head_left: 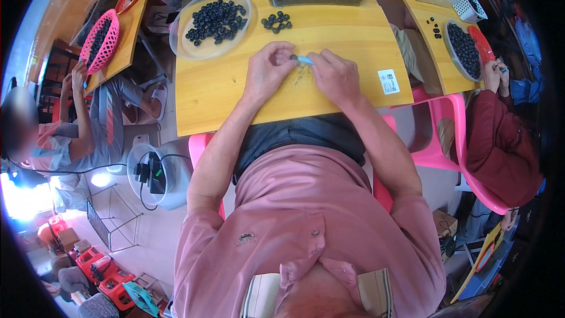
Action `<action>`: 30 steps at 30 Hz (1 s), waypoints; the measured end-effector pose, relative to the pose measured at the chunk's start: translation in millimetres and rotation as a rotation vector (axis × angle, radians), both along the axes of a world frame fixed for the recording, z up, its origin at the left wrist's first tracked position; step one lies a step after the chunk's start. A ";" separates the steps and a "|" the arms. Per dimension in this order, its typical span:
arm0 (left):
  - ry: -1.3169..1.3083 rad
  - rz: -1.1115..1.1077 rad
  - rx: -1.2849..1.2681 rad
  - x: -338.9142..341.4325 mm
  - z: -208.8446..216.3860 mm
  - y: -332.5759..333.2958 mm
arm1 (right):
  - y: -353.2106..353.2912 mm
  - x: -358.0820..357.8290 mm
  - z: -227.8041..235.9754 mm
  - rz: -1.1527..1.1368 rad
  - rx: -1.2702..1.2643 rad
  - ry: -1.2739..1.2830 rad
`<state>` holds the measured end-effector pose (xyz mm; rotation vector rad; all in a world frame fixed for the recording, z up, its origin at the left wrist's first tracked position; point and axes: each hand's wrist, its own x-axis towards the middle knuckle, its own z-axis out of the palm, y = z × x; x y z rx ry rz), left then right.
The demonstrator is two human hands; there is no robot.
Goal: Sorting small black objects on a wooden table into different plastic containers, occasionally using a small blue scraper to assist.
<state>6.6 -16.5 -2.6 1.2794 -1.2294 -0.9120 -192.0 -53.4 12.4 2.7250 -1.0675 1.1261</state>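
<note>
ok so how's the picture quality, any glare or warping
Head view: white glare washes out the bright patch at the lower left; head view: fisheye warping with black corners, and a smeared oval hides the head of the co-worker at left; head view: left hand, right hand and blue tool clearly lit, but the dark piece too small for detail.

Single wide head-worn fisheye view from close above, steeply downward over the hands and table.

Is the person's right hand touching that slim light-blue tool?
Touching: the head view shows the right hand gripping one end of the slim light-blue tool.
</note>
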 end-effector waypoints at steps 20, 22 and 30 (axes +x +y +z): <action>0.110 -0.023 0.019 1.0 11.6 2.8 | -5.5 -4.2 -3.4 -0.141 0.011 0.070; 0.088 -0.017 0.012 1.6 10.3 2.4 | -4.2 -4.4 -1.7 -0.132 0.007 0.047; -0.015 0.063 0.003 9.8 20.3 4.5 | -3.0 -4.3 0.9 -0.107 0.081 -0.014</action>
